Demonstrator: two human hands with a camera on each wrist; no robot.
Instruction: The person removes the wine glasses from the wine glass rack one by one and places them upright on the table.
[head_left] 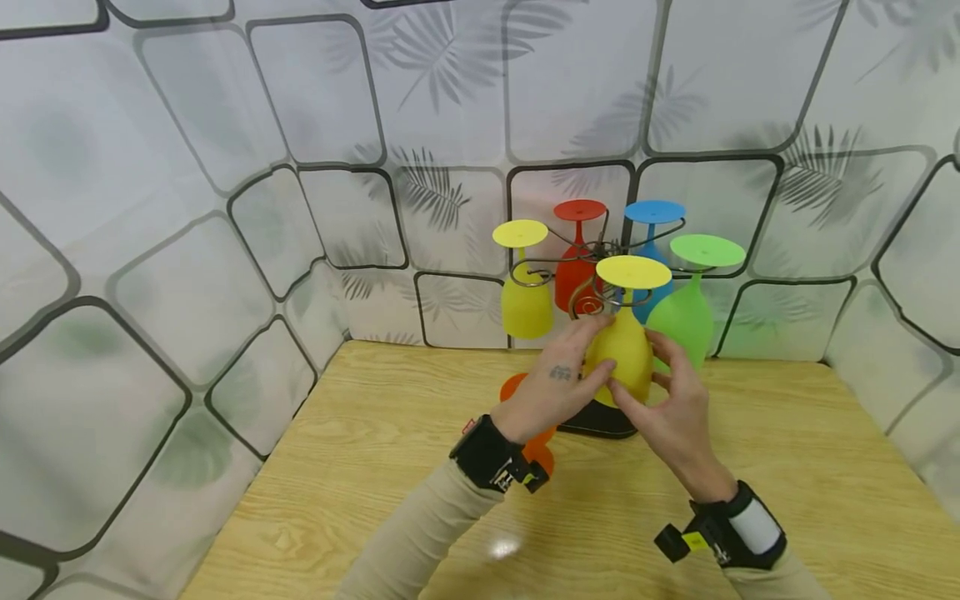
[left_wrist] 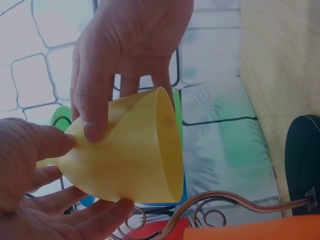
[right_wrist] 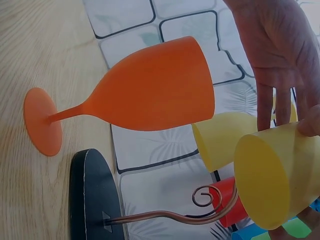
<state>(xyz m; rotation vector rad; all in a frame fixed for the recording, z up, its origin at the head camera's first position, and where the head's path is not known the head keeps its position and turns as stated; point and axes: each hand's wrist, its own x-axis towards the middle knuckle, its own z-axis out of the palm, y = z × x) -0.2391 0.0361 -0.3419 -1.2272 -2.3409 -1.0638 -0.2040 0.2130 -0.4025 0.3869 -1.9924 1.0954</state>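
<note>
Six plastic goblets show in the head view, plus a seventh partly hidden. Hanging upside down on the wire rack (head_left: 592, 283) are five: a yellow goblet (head_left: 525, 300) at about 9 o'clock of the rack's centre, a red goblet (head_left: 576, 267) at about 11 o'clock, a blue goblet (head_left: 654, 250) at about 1 o'clock, and a green goblet (head_left: 686, 312) at about 3 o'clock. A second yellow goblet, the front goblet (head_left: 626, 346), hangs at 6 o'clock, nearest the person, its foot uppermost. One orange goblet (head_left: 525, 417) stands upright on the counter (head_left: 360, 467), just beside the rack's dark base (head_left: 600, 421) at its 9 o'clock and largely hidden behind the left wrist.

Both hands are on the front goblet. The left hand (head_left: 551, 387) comes in from 8 o'clock, its fingers curved round the bowl's left side; the left wrist view shows its thumb by the narrow end of the bowl and its fingers under it. The right hand (head_left: 671, 400) comes in from 4 o'clock, thumb and fingers curled round the bowl's right side; the left wrist view shows one fingertip pressed on the bowl's outer wall. Each hand is half closed, grasping the bowl, not clenched.

The right wrist view shows the rack's curled wire rising from the base between the orange goblet and the front goblet.
</note>
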